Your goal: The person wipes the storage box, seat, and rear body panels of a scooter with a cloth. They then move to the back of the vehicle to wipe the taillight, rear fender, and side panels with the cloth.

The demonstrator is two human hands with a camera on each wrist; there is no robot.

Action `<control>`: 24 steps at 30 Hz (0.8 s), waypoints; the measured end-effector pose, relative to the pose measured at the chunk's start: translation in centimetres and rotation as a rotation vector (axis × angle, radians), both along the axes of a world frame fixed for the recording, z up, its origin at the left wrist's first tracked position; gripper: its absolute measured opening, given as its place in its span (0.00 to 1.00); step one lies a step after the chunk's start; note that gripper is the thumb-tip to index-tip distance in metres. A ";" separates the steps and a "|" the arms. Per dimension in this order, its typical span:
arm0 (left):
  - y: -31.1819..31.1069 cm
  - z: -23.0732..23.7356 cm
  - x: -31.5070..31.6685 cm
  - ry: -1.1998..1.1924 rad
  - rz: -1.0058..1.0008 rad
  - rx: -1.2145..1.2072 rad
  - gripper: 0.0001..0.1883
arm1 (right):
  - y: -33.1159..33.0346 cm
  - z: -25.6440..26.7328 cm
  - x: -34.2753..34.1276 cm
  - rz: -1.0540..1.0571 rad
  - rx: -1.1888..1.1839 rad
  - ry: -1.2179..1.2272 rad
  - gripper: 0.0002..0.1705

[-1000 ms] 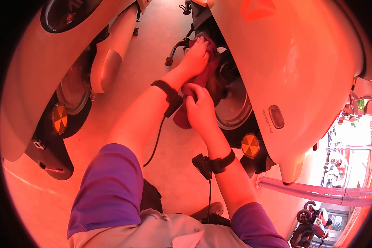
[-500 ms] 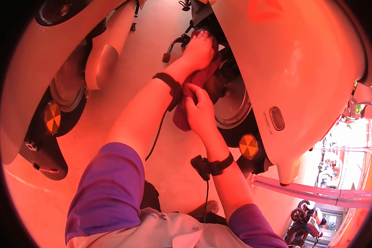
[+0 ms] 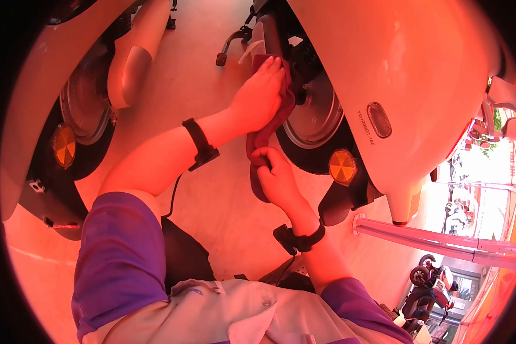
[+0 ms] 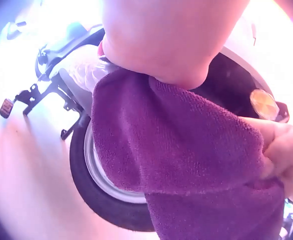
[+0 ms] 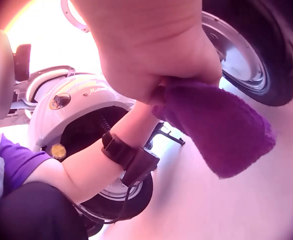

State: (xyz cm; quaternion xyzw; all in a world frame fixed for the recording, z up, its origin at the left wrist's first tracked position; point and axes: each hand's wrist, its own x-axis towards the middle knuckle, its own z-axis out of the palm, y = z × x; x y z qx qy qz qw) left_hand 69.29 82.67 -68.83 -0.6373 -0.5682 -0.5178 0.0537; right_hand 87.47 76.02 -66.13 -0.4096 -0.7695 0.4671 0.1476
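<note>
A dark red-purple cloth [image 3: 274, 123] stretches between the two hands beside the scooter's rear wheel [image 3: 315, 114]. The left hand [image 3: 260, 94] lies on the cloth's upper part, fingers bent over it near the grey swingarm area; its fingertips point away from the body. Lower down, the right hand [image 3: 278, 178] pinches the cloth between thumb and fingers, with a loose end hanging below. In the left wrist view the cloth [image 4: 186, 145] spreads wide before the tyre, and the right hand [image 4: 289, 150] grips its edge. The right wrist view shows the free end of the cloth [image 5: 221, 125].
A large pale scooter body [image 3: 395, 80] with an orange reflector [image 3: 343, 166] rises on the right. Another scooter [image 3: 51, 109] stands at the left. A stand or pedal [image 3: 221, 58] juts out ahead. A metal rail [image 3: 441, 243] and a parked motorcycle [image 3: 433, 286] are at the lower right.
Both hands and the cloth have moved back toward the body, the left hand farther from the frame parts ahead. The pale part beyond the cloth has come into sight. The view has shifted.
</note>
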 end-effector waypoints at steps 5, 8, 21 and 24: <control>-3.2 0.0 -0.2 0.372 -0.302 0.070 0.27 | -0.4 -0.7 2.0 -0.149 -0.610 0.173 0.13; -3.5 -0.5 -1.0 0.375 -0.487 -0.016 0.22 | -1.0 0.4 1.8 -0.226 -0.786 0.331 0.13; -0.5 2.1 -0.4 0.033 -0.006 0.006 0.11 | -0.2 0.1 0.9 -0.315 -0.690 0.486 0.15; -1.2 1.5 0.6 0.316 -0.286 0.028 0.08 | -1.6 -1.0 2.0 -0.341 -0.676 0.388 0.15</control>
